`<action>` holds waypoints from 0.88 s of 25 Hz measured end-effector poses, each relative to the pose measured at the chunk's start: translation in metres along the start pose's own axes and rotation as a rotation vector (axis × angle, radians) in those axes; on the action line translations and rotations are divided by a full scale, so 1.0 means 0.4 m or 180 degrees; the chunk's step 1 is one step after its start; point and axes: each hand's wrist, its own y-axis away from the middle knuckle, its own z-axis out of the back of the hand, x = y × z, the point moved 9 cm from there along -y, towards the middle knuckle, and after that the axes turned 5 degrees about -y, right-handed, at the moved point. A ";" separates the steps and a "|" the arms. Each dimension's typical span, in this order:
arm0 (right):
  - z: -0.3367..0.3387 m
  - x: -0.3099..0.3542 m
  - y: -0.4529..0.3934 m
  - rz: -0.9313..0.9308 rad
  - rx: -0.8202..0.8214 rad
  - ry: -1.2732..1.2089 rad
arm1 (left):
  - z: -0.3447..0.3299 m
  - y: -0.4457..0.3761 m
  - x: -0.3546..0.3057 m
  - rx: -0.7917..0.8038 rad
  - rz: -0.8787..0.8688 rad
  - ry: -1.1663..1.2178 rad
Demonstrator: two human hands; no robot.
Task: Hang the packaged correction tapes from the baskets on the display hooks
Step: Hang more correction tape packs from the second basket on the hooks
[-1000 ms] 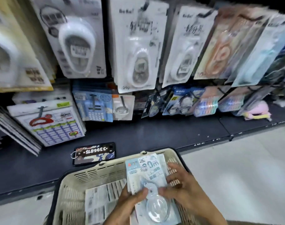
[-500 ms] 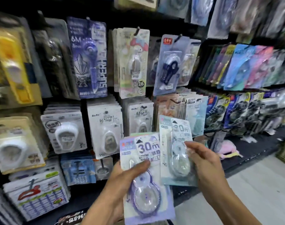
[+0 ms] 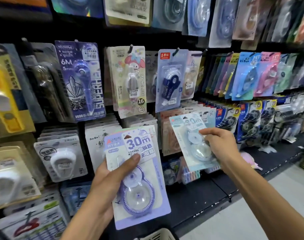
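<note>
At lower centre, the left hand (image 3: pixel 102 186) grips a small stack of carded correction tapes, its thumb pressed across the front lilac "30m" pack (image 3: pixel 139 177). Right of centre, the right hand (image 3: pixel 218 144) pinches a pale-blue carded correction tape (image 3: pixel 191 141), tilted, before the packed display hooks (image 3: pixel 176 51). A cream plastic basket's rim (image 3: pixel 158 235) shows at the bottom edge.

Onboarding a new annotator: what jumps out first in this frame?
Two raised packs: the left hand holds a purple 30m correction tape pack at centre, thumb across its front, and the right hand pinches a pale blue pack up toward the hooks. Behind them, a wall of hanging blister packs, notably the dark purple 6M pack at upper left. A basket rim shows at the bottom edge.
</note>
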 end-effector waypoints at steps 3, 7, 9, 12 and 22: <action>-0.062 0.021 0.008 -0.0048 0.0484 0.0312 | -0.037 -0.006 -0.026 -0.0012 -0.0149 -0.0102; -0.152 0.082 0.143 0.0718 0.1288 0.0922 | -0.059 -0.029 -0.050 -0.0301 -0.0355 -0.0178; -0.206 0.074 0.264 0.0625 0.1964 0.0238 | -0.076 -0.045 -0.048 -0.0401 -0.0391 -0.0283; -0.194 0.049 0.273 0.0219 0.1903 -0.0745 | -0.109 -0.061 -0.030 -0.0099 -0.0240 -0.0205; -0.028 -0.050 0.089 -0.0074 0.0203 -0.1381 | -0.063 -0.067 -0.002 -0.0276 -0.0433 -0.0118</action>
